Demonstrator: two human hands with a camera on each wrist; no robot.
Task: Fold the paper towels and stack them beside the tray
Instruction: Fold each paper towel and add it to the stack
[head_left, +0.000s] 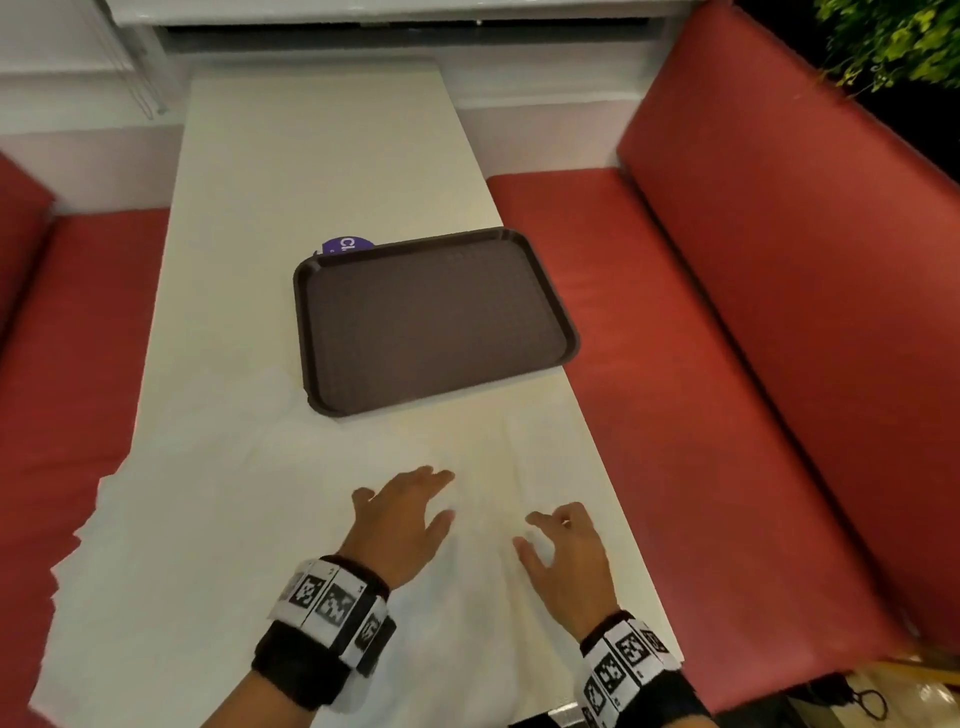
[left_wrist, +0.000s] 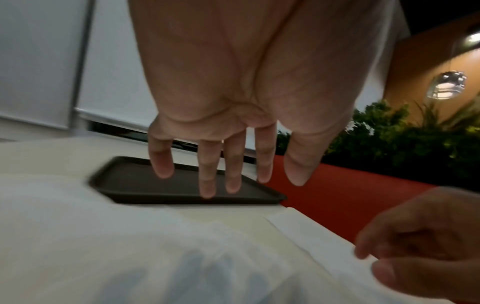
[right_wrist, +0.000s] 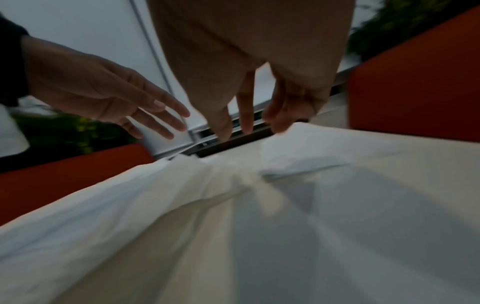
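White paper towels (head_left: 218, 519) lie spread and rumpled over the near half of the white table (head_left: 311, 156), one edge hanging off the left side. A dark brown tray (head_left: 431, 317) sits beyond them, bare inside. My left hand (head_left: 410, 512) hovers just above the towels with its fingers straight and spread; the left wrist view shows the left hand (left_wrist: 223, 164) holding nothing. My right hand (head_left: 558, 543) is beside it to the right, fingers loosely bent over the towels (right_wrist: 233, 226), gripping nothing. The right wrist view shows the right hand (right_wrist: 249, 115) above a raised fold.
A purple round item (head_left: 347, 244) pokes out behind the tray's far edge. Red bench seats (head_left: 727, 364) run along both sides of the table, with a red backrest on the right. A wall with a blind stands at the table's far end; green plants (head_left: 893, 41) at top right.
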